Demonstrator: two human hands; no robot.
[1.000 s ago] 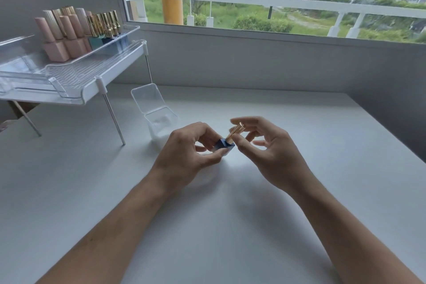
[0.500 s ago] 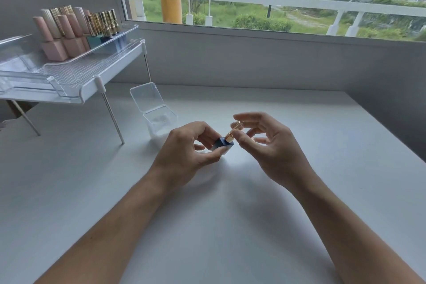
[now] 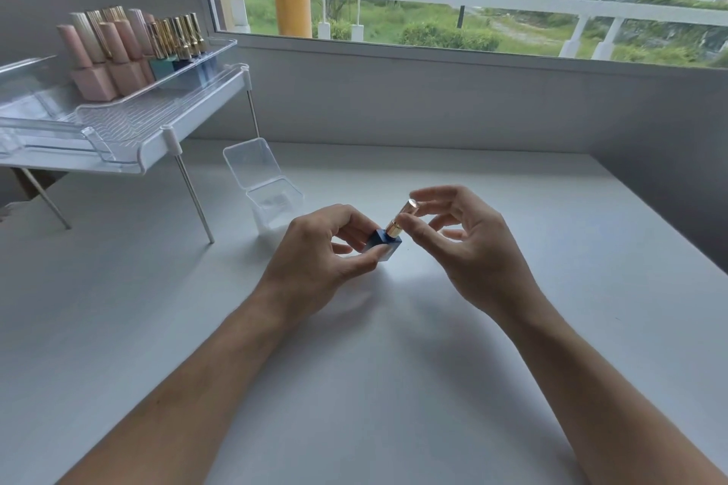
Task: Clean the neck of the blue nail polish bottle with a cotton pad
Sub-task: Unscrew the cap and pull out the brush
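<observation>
While your left hand (image 3: 315, 260) pinches the square, glossy blue nail polish bottle (image 3: 384, 244) at mid-frame, just above the matte white table (image 3: 354, 386), your right hand (image 3: 468, 248) grips its smooth gold cap (image 3: 402, 217) between thumb and fingertips. Your fingers hide the bottle's lower half, and the neck is covered by the cap. A clear plastic box (image 3: 272, 201), lid flipped up, sits just behind your left hand. At upper left, a transparent ridged rack (image 3: 118, 130) carries pink and gold-capped bottles (image 3: 118, 51).
</observation>
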